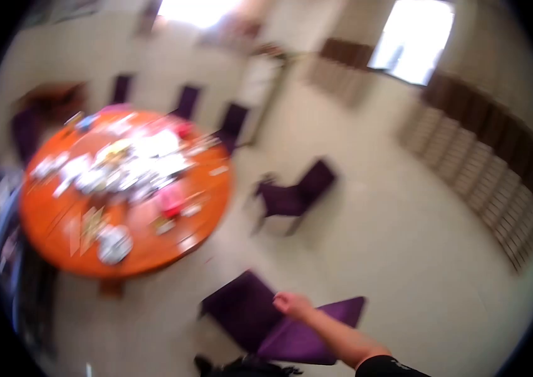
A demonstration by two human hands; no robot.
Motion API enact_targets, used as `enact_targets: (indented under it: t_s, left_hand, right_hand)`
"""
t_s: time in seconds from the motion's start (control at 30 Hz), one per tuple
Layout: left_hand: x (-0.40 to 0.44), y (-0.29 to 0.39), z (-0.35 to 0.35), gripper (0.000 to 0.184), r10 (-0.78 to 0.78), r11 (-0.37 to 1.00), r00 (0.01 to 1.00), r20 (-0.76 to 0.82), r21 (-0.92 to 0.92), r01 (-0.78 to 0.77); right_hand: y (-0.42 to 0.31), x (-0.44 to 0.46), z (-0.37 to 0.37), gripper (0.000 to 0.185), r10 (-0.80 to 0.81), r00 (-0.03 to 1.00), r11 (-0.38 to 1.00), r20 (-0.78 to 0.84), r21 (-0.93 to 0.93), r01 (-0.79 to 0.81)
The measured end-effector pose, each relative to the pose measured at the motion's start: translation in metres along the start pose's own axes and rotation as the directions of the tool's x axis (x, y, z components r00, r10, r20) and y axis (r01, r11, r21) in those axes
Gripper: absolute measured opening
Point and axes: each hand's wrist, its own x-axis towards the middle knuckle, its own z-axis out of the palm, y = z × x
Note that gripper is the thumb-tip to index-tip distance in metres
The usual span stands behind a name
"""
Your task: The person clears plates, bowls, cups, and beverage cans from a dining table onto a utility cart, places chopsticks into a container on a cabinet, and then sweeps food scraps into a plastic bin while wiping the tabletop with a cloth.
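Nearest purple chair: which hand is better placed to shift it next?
Right, I'd say. The right hand reaches out over the nearest purple chair, while the left hand is out of view. Blur hides whether the two touch.

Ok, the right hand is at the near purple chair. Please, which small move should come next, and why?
I would probably firm up the right hand on the near purple chair before any pull. The hand looks curled and overlaps the chair, but blur hides whether the grip has hold, and no left hand shows to steady it.
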Motion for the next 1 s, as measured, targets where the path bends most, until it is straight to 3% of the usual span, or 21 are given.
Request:
enact_targets:
  t_s: [0.03,0.07,0.1,0.17,0.23,0.3,0.37,0.43,0.5,0.57,0.63,0.67,0.7,0.8,0.87,0.93,1.0]
  left_hand:
    - [-0.002,-0.015,0.010,0.055,0.019,0.999,1.000,-0.024,0.039,-0.019]
    - [-0.006,-0.023,0.021,0.054,-0.049,0.998,0.997,-0.067,-0.052,0.046]
    - [0.008,-0.040,0.022,0.064,-0.351,0.884,0.933,-0.072,-0.355,0.305]
    - [-0.018,-0.017,-0.051,0.067,-0.468,0.767,0.878,-0.096,-0.538,0.351]
    - [-0.016,-0.046,-0.087,0.064,-0.482,0.730,0.872,-0.083,-0.589,0.347]
    - [0.000,-0.058,-0.056,0.059,-0.446,0.709,0.895,-0.023,-0.619,0.337]
    - [-0.010,-0.108,-0.075,0.054,-0.493,0.636,0.869,0.042,-0.665,0.393]
    - [-0.011,-0.149,-0.111,0.051,-0.415,0.644,0.907,-0.076,-0.728,0.234]
    - [-0.032,-0.164,-0.191,0.048,-0.355,0.524,0.935,-0.021,-0.832,0.180]
    - [-0.036,-0.204,-0.254,0.038,-0.459,0.527,0.887,0.048,-0.789,0.315]
    - [-0.036,-0.235,-0.316,0.035,-0.474,0.743,0.880,0.046,-0.516,0.427]
    - [-0.044,-0.238,-0.344,0.036,-0.473,0.773,0.881,-0.011,-0.486,0.409]
    - [-0.044,-0.232,-0.370,0.037,-0.471,0.798,0.877,-0.092,-0.469,0.380]
    - [-0.014,-0.255,-0.483,0.038,-0.457,0.818,0.886,-0.079,-0.428,0.384]
    - [0.013,-0.242,-0.535,0.036,-0.395,0.868,0.886,-0.243,-0.416,0.272]
    - [0.050,-0.225,-0.588,0.036,-0.361,0.872,0.886,-0.289,-0.442,0.211]
    - [0.083,-0.206,-0.634,0.035,-0.329,0.873,0.883,-0.335,-0.464,0.149]
  right_hand:
    - [-0.022,0.030,0.011,0.026,-0.094,0.996,0.994,0.006,0.054,0.093]
    - [-0.044,0.041,0.024,0.024,-0.192,0.978,0.981,0.077,0.026,0.191]
    - [-0.071,0.057,0.026,0.022,-0.258,0.962,0.966,0.088,-0.010,0.260]
    - [-0.133,0.097,0.036,0.023,-0.455,0.859,0.883,0.234,-0.003,0.469]
    - [-0.188,0.136,0.061,0.026,-0.492,0.790,0.859,0.366,0.059,0.508]
    - [-0.212,0.143,0.065,0.028,-0.506,0.717,0.838,0.480,0.076,0.540]
    - [-0.255,0.179,0.106,0.030,-0.499,0.693,0.831,0.520,0.061,0.553]
    - [-0.270,0.217,0.130,0.032,-0.431,0.701,0.854,0.568,0.005,0.521]
    - [-0.275,0.255,0.145,0.034,-0.280,0.745,0.944,0.606,0.034,0.327]
    - [-0.262,0.298,0.179,0.031,-0.207,0.833,0.978,0.513,0.117,0.170]
    - [-0.253,0.340,0.207,0.028,-0.065,0.871,0.994,0.487,0.112,0.011]
    - [-0.247,0.350,0.223,0.028,0.009,0.896,0.972,0.444,0.207,-0.113]
    - [-0.242,0.365,0.227,0.027,0.069,0.916,0.933,0.396,0.299,-0.200]
    - [-0.280,0.422,0.232,0.023,0.299,0.876,0.758,0.379,0.463,-0.459]
    - [-0.292,0.446,0.227,0.023,0.326,0.870,0.693,0.370,0.532,-0.486]
    - [-0.296,0.484,0.221,0.024,0.345,0.856,0.630,0.384,0.582,-0.515]
    - [-0.301,0.542,0.212,0.026,0.357,0.843,0.351,0.402,0.778,-0.520]
